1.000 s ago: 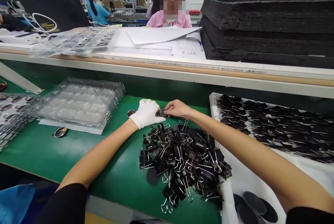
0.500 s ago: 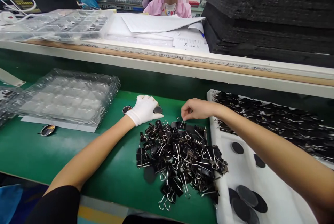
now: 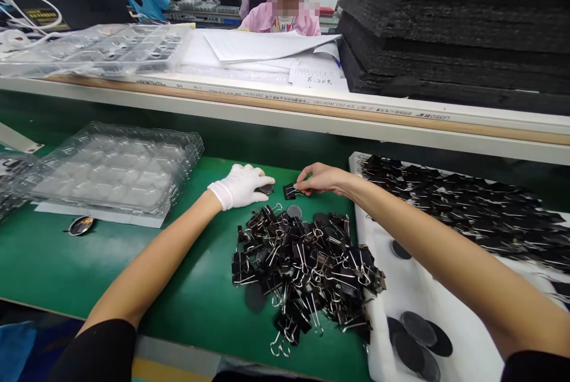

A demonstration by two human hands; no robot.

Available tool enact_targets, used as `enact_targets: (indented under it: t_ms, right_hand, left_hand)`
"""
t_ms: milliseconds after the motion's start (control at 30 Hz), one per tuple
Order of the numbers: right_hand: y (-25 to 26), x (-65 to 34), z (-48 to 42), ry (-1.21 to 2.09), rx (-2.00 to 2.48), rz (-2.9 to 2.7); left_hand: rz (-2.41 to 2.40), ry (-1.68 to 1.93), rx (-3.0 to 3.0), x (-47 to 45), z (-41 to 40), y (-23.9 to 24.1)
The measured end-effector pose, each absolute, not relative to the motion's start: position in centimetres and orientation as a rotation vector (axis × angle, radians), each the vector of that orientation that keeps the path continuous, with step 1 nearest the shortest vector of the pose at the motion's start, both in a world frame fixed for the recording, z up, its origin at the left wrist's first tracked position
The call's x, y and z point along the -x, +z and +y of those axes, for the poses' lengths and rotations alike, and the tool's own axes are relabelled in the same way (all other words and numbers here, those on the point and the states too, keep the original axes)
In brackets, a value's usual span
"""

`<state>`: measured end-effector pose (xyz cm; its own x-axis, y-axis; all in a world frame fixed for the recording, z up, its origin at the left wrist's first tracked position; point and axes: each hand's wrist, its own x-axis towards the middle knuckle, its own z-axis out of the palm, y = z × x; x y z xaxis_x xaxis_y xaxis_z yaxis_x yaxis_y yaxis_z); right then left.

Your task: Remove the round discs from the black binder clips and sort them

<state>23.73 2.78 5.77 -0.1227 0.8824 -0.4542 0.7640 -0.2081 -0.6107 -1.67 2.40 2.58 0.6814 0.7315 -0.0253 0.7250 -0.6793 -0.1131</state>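
Your gloved left hand (image 3: 240, 187) is resting on the green surface (image 3: 191, 275), thumb and forefinger spreading around a dark round disc (image 3: 266, 189). The fingers are partly covering it, and I cannot tell whether they are gripping it or only touching its edge. Your bare right hand (image 3: 321, 180) is working just to the right, its fingers pinching a black binder clip (image 3: 290, 192) by its silver wire handles. That clip is sitting between your two hands, its black body facing the disc and standing apart from it.

Nearer to you, a heap of binder clips (image 3: 307, 269) is covering the middle of the surface, bodies and handles tangling together. A grey disc (image 3: 294, 212) is lying at the heap's far edge, and another dark disc (image 3: 255, 297) is lying at its near left edge.

Farther left, clear plastic trays (image 3: 124, 168) are stacking up over a white sheet (image 3: 98, 214), and a round piece with a shiny rim (image 3: 81, 226) is lying just in front of that sheet. On your right, a white lining (image 3: 396, 287) is carrying rows of black clips (image 3: 454, 204) at its far side and loose dark discs (image 3: 417, 328) nearer to you; your right forearm is crossing above it.
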Motion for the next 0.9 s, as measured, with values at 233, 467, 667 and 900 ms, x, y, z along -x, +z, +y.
enact_targets:
  t_ms: [233, 467, 667, 900]
  right_hand:
    - [3.2, -19.7, 4.4, 0.406, 1.906, -1.895]
    - [-1.1, -19.2, 5.2, 0.426, 1.961, -1.879]
    - [-1.5, -19.9, 5.3, 0.397, 1.989, -1.821]
    - [-1.3, -19.9, 5.1, 0.417, 1.956, -1.777]
  left_hand:
    - [-1.323, 0.008, 2.699, -0.9, 1.5, 1.7]
    - [-1.326, 0.002, 2.782, -1.1, 1.7, 1.2]
    - [-1.31, 0.019, 2.799, -2.6, 2.3, 1.2]
    - [-1.315, 0.019, 2.781, -4.4, 2.6, 1.0]
